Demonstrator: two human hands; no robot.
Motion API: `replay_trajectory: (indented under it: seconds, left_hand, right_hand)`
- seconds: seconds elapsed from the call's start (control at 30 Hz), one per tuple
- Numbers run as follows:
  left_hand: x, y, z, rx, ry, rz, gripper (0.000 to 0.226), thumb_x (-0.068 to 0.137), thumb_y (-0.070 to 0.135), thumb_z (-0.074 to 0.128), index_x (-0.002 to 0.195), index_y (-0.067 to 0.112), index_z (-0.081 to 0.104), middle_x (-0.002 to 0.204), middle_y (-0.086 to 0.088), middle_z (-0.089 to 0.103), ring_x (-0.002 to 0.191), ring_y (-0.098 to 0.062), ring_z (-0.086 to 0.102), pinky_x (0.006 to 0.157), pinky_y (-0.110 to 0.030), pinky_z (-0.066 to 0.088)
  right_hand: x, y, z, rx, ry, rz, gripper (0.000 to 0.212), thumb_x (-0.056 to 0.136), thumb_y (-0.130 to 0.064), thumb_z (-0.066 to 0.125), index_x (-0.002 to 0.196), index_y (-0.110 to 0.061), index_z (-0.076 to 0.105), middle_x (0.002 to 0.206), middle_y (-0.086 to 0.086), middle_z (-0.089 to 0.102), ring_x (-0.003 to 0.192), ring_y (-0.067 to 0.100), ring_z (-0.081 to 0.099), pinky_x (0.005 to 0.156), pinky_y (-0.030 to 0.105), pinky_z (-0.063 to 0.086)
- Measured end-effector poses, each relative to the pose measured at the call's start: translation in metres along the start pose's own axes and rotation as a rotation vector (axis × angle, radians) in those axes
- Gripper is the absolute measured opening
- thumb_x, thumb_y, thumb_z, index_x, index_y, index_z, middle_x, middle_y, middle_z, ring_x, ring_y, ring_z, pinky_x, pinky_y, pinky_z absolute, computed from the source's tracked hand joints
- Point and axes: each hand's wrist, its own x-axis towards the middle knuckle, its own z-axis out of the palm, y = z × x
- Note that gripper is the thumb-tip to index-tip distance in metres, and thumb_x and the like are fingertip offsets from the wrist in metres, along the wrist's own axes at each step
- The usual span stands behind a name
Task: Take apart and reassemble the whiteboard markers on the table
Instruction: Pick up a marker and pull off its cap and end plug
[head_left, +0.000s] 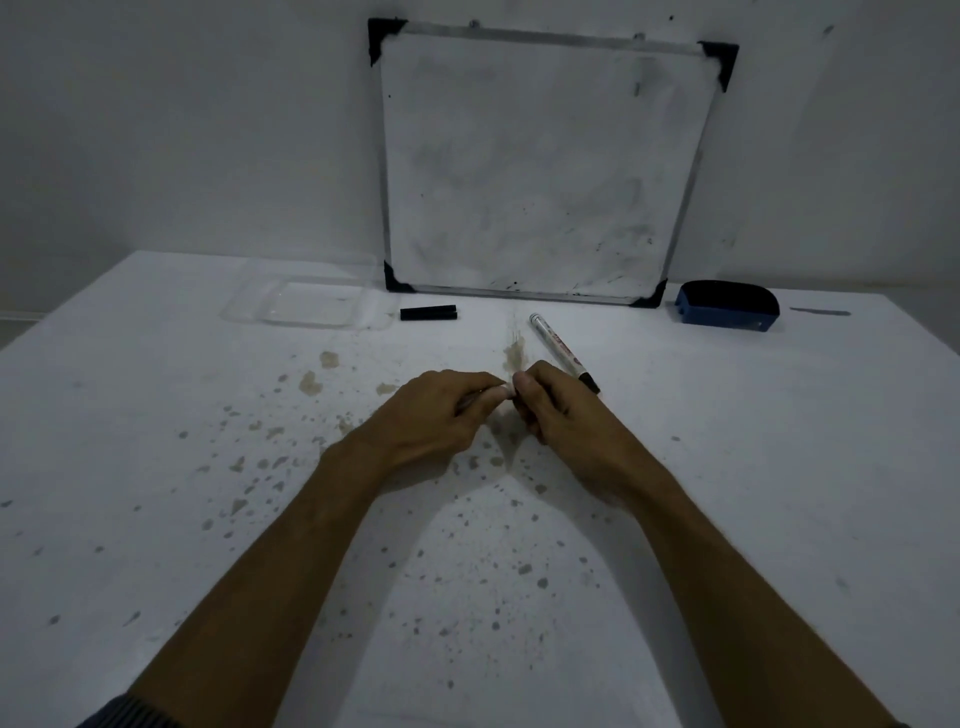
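My left hand (435, 415) and my right hand (558, 408) meet over the middle of the table, both closed on one marker (505, 393). Only a short white piece of it shows between my fingertips; the rest is hidden in my hands. A second whiteboard marker (558, 345) lies uncapped just beyond my right hand, its black tip toward me. Two black caps (428, 313) lie side by side farther back, near the whiteboard.
A whiteboard (540, 166) leans against the wall at the back of the stained white table (208, 519). A clear plastic tray (311, 306) sits back left. A blue eraser (727, 306) sits back right, with a thin grey item (820, 312) beside it.
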Motion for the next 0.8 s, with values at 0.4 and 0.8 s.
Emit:
replay_trajectory:
  seconds: [0.4,0.8]
  left_hand:
    - [-0.008,-0.009,-0.007,-0.037,0.279,-0.159,0.039,0.105,0.051,0.041,0.124,0.029,0.067,0.113,0.009,0.075,0.1,-0.009,0.07,0.09,-0.032,0.056]
    - [0.004,0.03,-0.006,-0.98,0.239,-0.465,0.032,0.107,0.032,0.048,0.11,0.005,0.066,0.079,-0.007,0.068,0.062,-0.02,0.064,0.055,-0.033,0.057]
  right_hand:
    - [0.009,0.015,0.007,-0.265,0.371,-0.145,0.02,0.101,-0.035,0.058,0.113,-0.023,0.069,0.102,-0.01,0.065,0.082,0.003,0.057,0.077,0.018,0.05]
    - [0.011,0.02,0.013,-0.439,0.291,-0.089,0.032,0.094,-0.039,0.068,0.121,-0.022,0.072,0.111,-0.003,0.061,0.097,0.009,0.058,0.09,0.024,0.047]
